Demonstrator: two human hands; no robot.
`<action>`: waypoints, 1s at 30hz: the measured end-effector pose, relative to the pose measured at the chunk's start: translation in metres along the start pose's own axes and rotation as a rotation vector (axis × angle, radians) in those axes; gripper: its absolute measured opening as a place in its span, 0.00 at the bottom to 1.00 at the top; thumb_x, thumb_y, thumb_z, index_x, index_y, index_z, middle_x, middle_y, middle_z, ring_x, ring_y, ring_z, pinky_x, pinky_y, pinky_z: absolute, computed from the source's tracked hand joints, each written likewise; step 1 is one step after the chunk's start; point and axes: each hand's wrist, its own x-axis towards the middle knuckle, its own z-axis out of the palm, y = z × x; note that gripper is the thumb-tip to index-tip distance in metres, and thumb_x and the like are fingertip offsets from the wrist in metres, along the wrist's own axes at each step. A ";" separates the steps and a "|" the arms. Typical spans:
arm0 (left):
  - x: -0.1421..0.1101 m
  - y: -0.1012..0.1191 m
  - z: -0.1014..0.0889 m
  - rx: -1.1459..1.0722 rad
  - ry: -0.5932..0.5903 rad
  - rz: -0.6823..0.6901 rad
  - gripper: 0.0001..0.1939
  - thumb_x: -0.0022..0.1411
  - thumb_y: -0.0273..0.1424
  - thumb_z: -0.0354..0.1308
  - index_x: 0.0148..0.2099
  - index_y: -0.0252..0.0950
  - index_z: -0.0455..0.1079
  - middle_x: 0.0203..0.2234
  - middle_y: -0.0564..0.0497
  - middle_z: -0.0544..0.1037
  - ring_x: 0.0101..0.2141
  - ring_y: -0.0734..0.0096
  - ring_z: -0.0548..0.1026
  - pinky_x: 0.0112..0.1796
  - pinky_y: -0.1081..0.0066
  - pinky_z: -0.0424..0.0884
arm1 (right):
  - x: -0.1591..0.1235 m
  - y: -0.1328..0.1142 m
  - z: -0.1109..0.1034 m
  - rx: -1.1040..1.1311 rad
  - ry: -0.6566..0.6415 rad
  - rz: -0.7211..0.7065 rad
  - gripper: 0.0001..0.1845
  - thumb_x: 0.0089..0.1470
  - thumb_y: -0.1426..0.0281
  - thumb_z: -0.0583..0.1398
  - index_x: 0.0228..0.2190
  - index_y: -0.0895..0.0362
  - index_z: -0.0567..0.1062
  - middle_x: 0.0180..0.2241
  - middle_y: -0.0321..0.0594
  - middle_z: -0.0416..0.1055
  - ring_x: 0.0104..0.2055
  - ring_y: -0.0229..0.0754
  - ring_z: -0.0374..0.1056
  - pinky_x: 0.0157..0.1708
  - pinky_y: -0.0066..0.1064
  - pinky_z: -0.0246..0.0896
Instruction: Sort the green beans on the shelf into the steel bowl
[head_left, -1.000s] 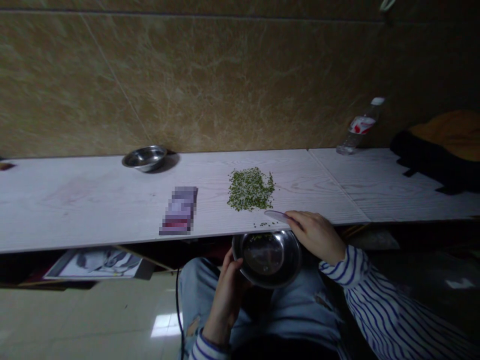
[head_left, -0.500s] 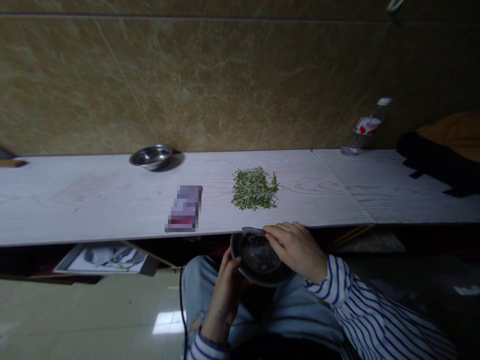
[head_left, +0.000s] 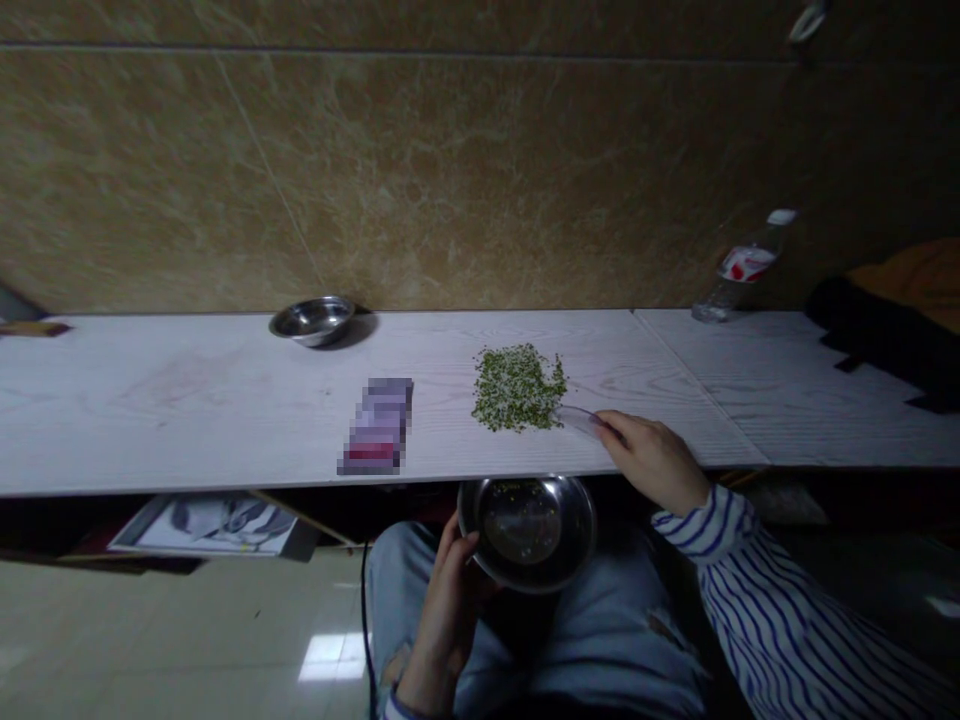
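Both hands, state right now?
Left hand: closed, holding the metal bowl by its rim.
Right hand: closed, holding a thin translucent scraper at the edge of the green grains.

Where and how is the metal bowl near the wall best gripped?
Probably by the near rim of the metal bowl, coming from the front, pinching it inside and out. It stands open side up, rim wider than base, and the marbled wall close behind leaves less room there. The left hand is nearer but holds a second bowl.
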 end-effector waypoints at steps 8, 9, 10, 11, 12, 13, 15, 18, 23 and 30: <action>0.002 -0.004 0.004 0.005 -0.032 -0.018 0.33 0.54 0.37 0.64 0.62 0.43 0.65 0.54 0.42 0.75 0.52 0.49 0.73 0.35 0.66 0.73 | 0.017 -0.022 -0.001 0.118 -0.076 -0.097 0.16 0.65 0.69 0.52 0.45 0.54 0.79 0.44 0.43 0.81 0.46 0.47 0.77 0.46 0.37 0.69; 0.002 -0.004 0.003 0.001 -0.041 -0.022 0.34 0.54 0.37 0.65 0.63 0.43 0.64 0.55 0.41 0.75 0.53 0.48 0.73 0.35 0.66 0.74 | 0.021 -0.027 0.001 0.120 -0.075 -0.113 0.16 0.65 0.70 0.53 0.46 0.55 0.79 0.46 0.43 0.81 0.47 0.47 0.77 0.48 0.37 0.68; 0.002 -0.004 0.003 -0.003 -0.045 -0.026 0.34 0.54 0.37 0.65 0.63 0.42 0.64 0.55 0.41 0.75 0.54 0.47 0.73 0.36 0.66 0.74 | 0.025 -0.033 0.002 0.118 -0.074 -0.125 0.16 0.65 0.70 0.53 0.47 0.54 0.79 0.47 0.44 0.80 0.47 0.47 0.76 0.48 0.37 0.68; 0.002 -0.004 0.002 -0.009 -0.041 -0.029 0.35 0.54 0.37 0.65 0.63 0.43 0.64 0.55 0.41 0.75 0.54 0.47 0.73 0.37 0.65 0.74 | 0.030 -0.037 0.003 0.119 -0.079 -0.135 0.16 0.65 0.70 0.53 0.47 0.54 0.79 0.47 0.43 0.80 0.47 0.46 0.76 0.48 0.36 0.68; 0.003 -0.005 0.001 -0.016 -0.032 -0.030 0.35 0.53 0.37 0.65 0.64 0.43 0.64 0.55 0.42 0.75 0.54 0.47 0.72 0.37 0.65 0.74 | 0.035 -0.042 0.005 0.122 -0.091 -0.145 0.16 0.64 0.71 0.53 0.48 0.53 0.79 0.47 0.43 0.80 0.47 0.45 0.76 0.48 0.36 0.68; 0.003 -0.005 0.000 -0.021 -0.017 -0.028 0.36 0.53 0.37 0.65 0.64 0.43 0.63 0.55 0.42 0.76 0.54 0.48 0.73 0.37 0.65 0.74 | 0.040 -0.045 0.007 0.126 -0.104 -0.154 0.16 0.64 0.71 0.53 0.47 0.52 0.79 0.47 0.42 0.81 0.46 0.45 0.77 0.47 0.35 0.68; 0.005 -0.006 -0.001 -0.022 0.010 -0.020 0.37 0.54 0.37 0.65 0.65 0.43 0.62 0.53 0.42 0.76 0.52 0.49 0.74 0.35 0.66 0.74 | 0.049 -0.050 0.010 0.129 -0.122 -0.161 0.15 0.64 0.71 0.54 0.46 0.51 0.79 0.46 0.40 0.81 0.46 0.43 0.77 0.46 0.33 0.68; 0.006 -0.006 -0.002 -0.008 0.030 -0.012 0.38 0.53 0.37 0.64 0.66 0.42 0.61 0.51 0.41 0.77 0.47 0.51 0.76 0.32 0.67 0.72 | 0.061 -0.050 0.014 0.123 -0.138 -0.142 0.15 0.65 0.70 0.54 0.46 0.51 0.79 0.44 0.39 0.82 0.45 0.43 0.77 0.45 0.32 0.67; 0.008 -0.004 0.000 -0.031 0.022 -0.029 0.38 0.53 0.38 0.65 0.66 0.44 0.61 0.49 0.42 0.79 0.45 0.53 0.77 0.32 0.68 0.72 | 0.074 -0.043 0.017 0.118 -0.144 -0.119 0.16 0.65 0.69 0.53 0.47 0.52 0.79 0.44 0.40 0.81 0.45 0.45 0.77 0.44 0.34 0.68; 0.008 -0.003 0.004 -0.027 0.023 -0.041 0.38 0.52 0.37 0.66 0.65 0.43 0.63 0.50 0.42 0.79 0.48 0.51 0.76 0.35 0.66 0.73 | 0.081 -0.028 0.013 0.146 -0.075 -0.078 0.15 0.64 0.69 0.54 0.46 0.51 0.79 0.43 0.39 0.82 0.43 0.44 0.77 0.41 0.32 0.68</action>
